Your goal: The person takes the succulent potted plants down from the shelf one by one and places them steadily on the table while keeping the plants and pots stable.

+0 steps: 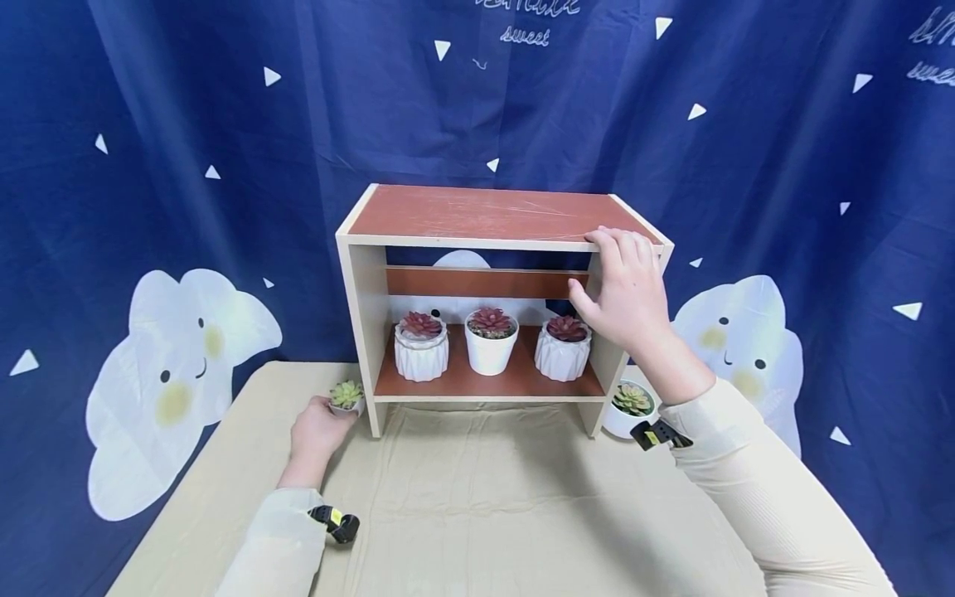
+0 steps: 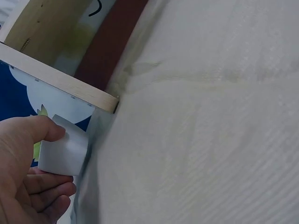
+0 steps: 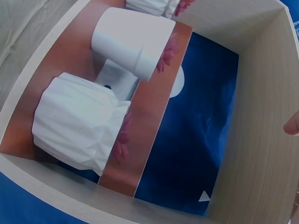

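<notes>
Small pot: smooth, plain white, with slightly curved walls point(image 2: 65, 149); its pointed green rosette point(image 1: 346, 393) faces up, the base-to-mouth axis near upright; it sits just outside the shelf's left side, contact with the table unclear.
Left hand: pinches that pot between thumb and fingers point(image 1: 317, 431).
Shelf: scratched reddish-brown boards framed in pale wood grain point(image 1: 485, 214); boxy, open front toward the person, long axis running left to right.
Right hand: spread wide, fingertips on the shelf's top near its right front corner point(image 1: 627, 286).
Shelved pots: two faceted white ones point(image 1: 421, 358) point(image 1: 563, 358) flank a smooth tapered one point(image 1: 490, 352), all bearing dark red rosettes.
Tablecloth: beige, creased point(image 1: 477, 497).
</notes>
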### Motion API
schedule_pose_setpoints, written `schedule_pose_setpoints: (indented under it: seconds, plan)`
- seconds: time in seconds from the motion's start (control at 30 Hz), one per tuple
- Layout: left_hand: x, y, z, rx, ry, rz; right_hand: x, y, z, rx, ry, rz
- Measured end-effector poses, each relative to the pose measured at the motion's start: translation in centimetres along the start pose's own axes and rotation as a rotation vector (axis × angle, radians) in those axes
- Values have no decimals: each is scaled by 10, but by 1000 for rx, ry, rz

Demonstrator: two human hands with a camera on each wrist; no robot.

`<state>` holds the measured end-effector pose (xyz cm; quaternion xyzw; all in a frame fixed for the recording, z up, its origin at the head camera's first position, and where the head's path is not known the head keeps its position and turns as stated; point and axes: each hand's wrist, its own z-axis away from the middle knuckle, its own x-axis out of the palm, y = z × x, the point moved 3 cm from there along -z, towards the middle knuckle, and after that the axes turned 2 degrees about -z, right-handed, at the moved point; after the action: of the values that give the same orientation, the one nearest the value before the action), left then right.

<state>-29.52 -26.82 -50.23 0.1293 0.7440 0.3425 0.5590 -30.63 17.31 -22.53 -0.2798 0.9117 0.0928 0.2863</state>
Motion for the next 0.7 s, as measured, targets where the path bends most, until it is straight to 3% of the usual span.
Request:
schedule_pose_setpoints:
  seconds: [0.7]
  plan:
    - [3, -4, 3, 1, -35, -13, 1, 3, 0, -2, 2, 0]
